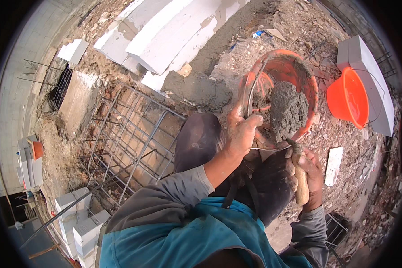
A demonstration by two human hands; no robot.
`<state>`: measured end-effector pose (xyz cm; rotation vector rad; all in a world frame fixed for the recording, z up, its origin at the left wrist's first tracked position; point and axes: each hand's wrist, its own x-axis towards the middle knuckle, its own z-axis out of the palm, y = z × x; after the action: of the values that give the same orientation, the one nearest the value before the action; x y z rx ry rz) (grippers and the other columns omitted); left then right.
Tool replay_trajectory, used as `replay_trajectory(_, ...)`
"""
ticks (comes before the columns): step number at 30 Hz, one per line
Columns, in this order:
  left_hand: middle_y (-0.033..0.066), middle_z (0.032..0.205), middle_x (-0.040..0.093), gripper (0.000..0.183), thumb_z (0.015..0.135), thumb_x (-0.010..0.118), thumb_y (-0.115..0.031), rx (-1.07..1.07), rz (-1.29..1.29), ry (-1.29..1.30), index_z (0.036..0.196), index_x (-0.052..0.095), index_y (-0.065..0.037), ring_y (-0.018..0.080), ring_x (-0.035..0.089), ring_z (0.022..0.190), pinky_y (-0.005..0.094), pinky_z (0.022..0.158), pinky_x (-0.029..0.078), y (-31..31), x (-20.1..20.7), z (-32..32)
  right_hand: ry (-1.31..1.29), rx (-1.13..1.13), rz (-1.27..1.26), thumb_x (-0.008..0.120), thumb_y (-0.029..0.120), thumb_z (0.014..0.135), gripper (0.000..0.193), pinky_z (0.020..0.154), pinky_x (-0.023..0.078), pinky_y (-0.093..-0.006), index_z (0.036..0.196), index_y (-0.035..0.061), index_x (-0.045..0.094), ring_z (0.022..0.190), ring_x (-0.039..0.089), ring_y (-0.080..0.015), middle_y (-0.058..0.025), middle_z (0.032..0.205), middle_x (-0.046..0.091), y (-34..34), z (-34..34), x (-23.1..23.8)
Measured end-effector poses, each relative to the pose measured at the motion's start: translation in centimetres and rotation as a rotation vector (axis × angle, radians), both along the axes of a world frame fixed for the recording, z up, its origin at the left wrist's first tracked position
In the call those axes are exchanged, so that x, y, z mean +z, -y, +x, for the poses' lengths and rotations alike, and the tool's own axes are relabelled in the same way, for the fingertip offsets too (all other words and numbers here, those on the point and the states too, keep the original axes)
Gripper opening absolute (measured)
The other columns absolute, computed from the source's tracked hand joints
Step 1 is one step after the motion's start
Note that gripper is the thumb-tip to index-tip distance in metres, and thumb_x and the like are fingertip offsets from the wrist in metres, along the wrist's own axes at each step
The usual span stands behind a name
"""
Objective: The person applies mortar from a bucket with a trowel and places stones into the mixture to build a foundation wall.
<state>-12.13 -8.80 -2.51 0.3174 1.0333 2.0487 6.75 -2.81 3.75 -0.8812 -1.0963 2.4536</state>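
Note:
An orange bucket (306, 71) tilted toward me holds a heap of grey mortar (288, 109). My left hand (241, 131) grips the bucket's near rim and its wire handle. My right hand (310, 172) is closed around the wooden handle of a trowel (301, 178), whose blade reaches up into the mortar and is mostly hidden by it. Both hands sit above my knees in dark trousers.
White blocks (169, 31) form a wall course ahead, with wet mortar (196, 89) spread at its end. A rebar cage (129, 138) lies to the left. A second orange bucket (347, 98) rests by a white block (370, 76) at right. Rubble covers the ground.

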Motion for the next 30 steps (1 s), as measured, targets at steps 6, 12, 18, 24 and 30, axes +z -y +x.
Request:
replay_trajectory(6,0.0052,0.095,0.058,0.056,0.073,0.054,0.007,0.521,0.104,0.013,0.129,0.048,0.001,0.0152,0.062,0.08,0.0309,0.069,0.059,7.8,0.7,-10.4,0.044,0.056,0.132,0.06,0.02,0.089,0.031,0.034,0.043,-0.0225,0.103,-0.007,0.053,0.04,0.051,-0.0119,-0.0095,0.067,0.056,-1.8,-6.6,1.9)
replay_trajectory(12,0.0139,0.114,0.059,0.053,0.078,0.046,0.011,1.016,-0.373,-0.077,0.131,0.044,0.006,0.0233,0.064,0.094,0.0359,0.081,0.058,20.9,-0.9,-17.3,0.296,0.321,0.722,0.054,0.024,0.094,0.031,0.051,0.052,-0.034,0.102,-0.0059,0.053,0.052,0.06,-0.021,-0.0098,0.073,0.061,-3.6,-19.4,-3.1)
replay_trajectory(18,0.013,0.111,0.06,0.057,0.078,0.046,0.012,1.11,-0.419,-0.125,0.134,0.042,0.003,0.0212,0.065,0.093,0.0341,0.079,0.057,24.4,-3.2,-18.4,0.593,0.575,1.586,0.055,0.023,0.091,0.037,0.079,0.052,-0.0469,0.107,-0.0109,0.05,0.081,0.064,-0.0394,-0.0281,0.084,0.063,-3.8,-33.6,-17.3)
replay_trajectory(24,0.0119,0.106,0.062,0.063,0.075,0.048,0.01,0.926,-0.551,-0.039,0.137,0.041,0.001,0.0194,0.065,0.091,0.032,0.08,0.057,25.9,-2.8,-17.6,0.276,0.802,1.481,0.059,0.016,0.087,0.034,0.076,0.051,-0.0499,0.107,-0.0102,0.051,0.086,0.062,-0.0456,-0.0276,0.092,0.063,-2.1,-28.1,-6.7)
replay_trajectory(30,0.0151,0.118,0.059,0.07,0.07,0.049,0.007,0.532,-0.268,-0.201,0.139,0.037,0.005,0.0243,0.063,0.102,0.0355,0.09,0.055,20.3,0.0,-16.7,0.099,0.917,1.871,0.059,0.01,0.085,0.031,0.07,0.052,-0.0466,0.109,-0.0094,0.052,0.076,0.064,-0.0395,-0.0238,0.091,0.06,2.4,-28.7,-4.5)
